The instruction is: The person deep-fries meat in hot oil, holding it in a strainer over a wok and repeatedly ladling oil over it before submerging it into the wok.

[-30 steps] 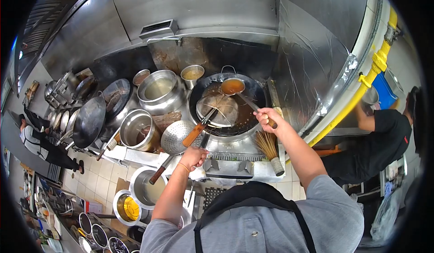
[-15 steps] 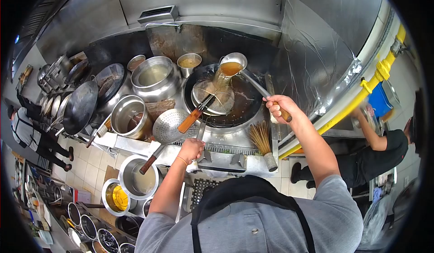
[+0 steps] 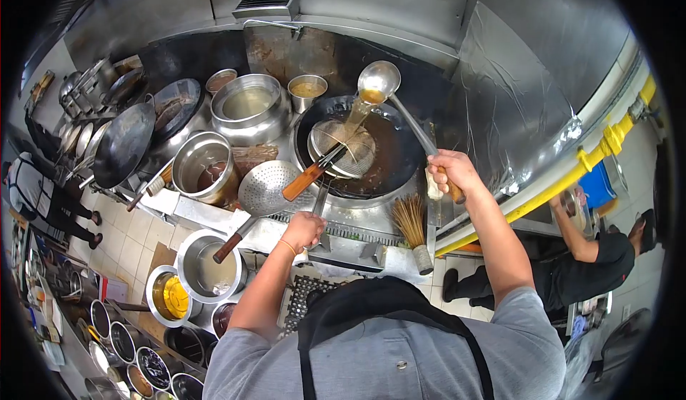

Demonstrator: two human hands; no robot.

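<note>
My right hand (image 3: 453, 174) is closed round the wooden end of a long-handled metal ladle (image 3: 379, 78). The ladle is tilted above the wok (image 3: 397, 158), and amber liquid (image 3: 358, 116) streams from its bowl onto a round wire-mesh strainer (image 3: 356, 153). That strainer sits inside the wok, its wooden handle (image 3: 303, 182) resting out over the near left rim. Dark brown liquid shows in the wok around it. My left hand (image 3: 303, 231) grips the lower end of the wok's metal handle (image 3: 321, 198). Just left of this hand lies a perforated skimmer (image 3: 270, 188).
A bamboo brush (image 3: 411, 223) stands right of the wok. Steel pots (image 3: 203, 166) and a tilted dark wok (image 3: 126, 146) line the left side. Oil (image 3: 175, 296) fills a pot below. A yellow pipe (image 3: 547, 186) runs at right; two people (image 3: 572, 257) work nearby.
The ladle has tipped further and holds less liquid, with a thinner stream falling from it. My left hand keeps its grip on the wok handle. The whole view has shifted slightly.
</note>
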